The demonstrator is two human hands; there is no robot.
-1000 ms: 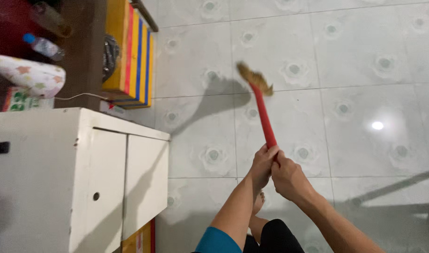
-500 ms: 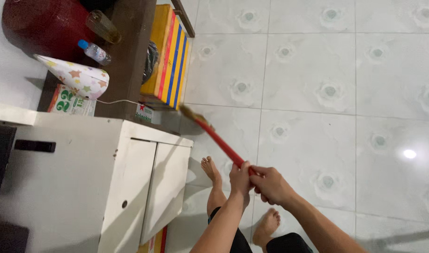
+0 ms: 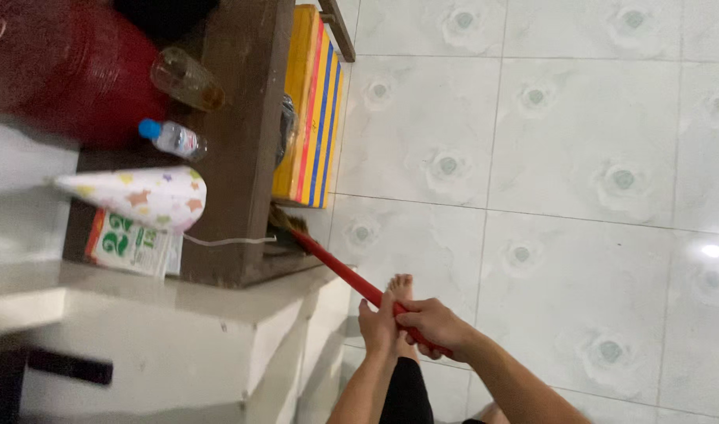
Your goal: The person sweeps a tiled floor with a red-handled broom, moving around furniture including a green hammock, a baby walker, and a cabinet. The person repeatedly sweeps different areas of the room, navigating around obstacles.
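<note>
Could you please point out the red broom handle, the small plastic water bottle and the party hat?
red broom handle (image 3: 340, 271), head view, mid shaft.
small plastic water bottle (image 3: 173, 139), head view, clear body.
party hat (image 3: 144, 198), head view, starred side.

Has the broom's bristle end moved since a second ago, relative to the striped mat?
Yes. The broom head has swung from the open tiles over to the foot of the striped mat, beside the brown shelf.
</note>
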